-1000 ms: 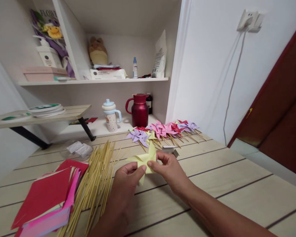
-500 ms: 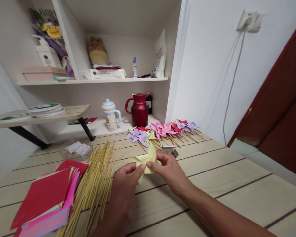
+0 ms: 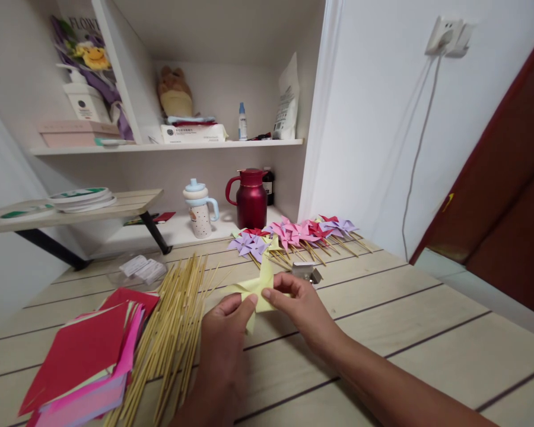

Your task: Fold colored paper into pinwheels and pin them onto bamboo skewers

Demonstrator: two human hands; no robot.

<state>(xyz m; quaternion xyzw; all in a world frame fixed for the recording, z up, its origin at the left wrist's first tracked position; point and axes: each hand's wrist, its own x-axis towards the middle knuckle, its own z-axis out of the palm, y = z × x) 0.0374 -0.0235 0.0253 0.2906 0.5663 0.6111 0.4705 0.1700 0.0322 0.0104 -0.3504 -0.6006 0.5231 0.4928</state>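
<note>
I've got both hands low over the bench [image 3: 427,350], working one piece of yellow folded paper [image 3: 257,286] between them. The left hand [image 3: 225,335] pinches it from the near-left side, thumb and fingertip closed on the paper's edge. The right hand [image 3: 305,305] grips the opposite side, thumb pressed onto the paper's middle, fingers curled behind it. So both hands are clenched on that one yellow piece, which sits just above the boards at centre, one pointed flap standing upright and another pointing left.

Just left of my left hand lies a loose bundle of bamboo sticks [image 3: 175,332], fanned out along the bench. Further left, a stack of coloured paper sheets [image 3: 82,362], red on top with pink and pale edges peeking out beneath.

Beyond my hands, a row of finished pinwheels [image 3: 293,234] in purple, pink and red rests on its sticks near the wall. A small metal clip-like object [image 3: 306,271] lies just behind my right hand; I can't make out what it is. Further back stand a red jug [image 3: 251,198] and a pale lidded cup [image 3: 199,209].
</note>
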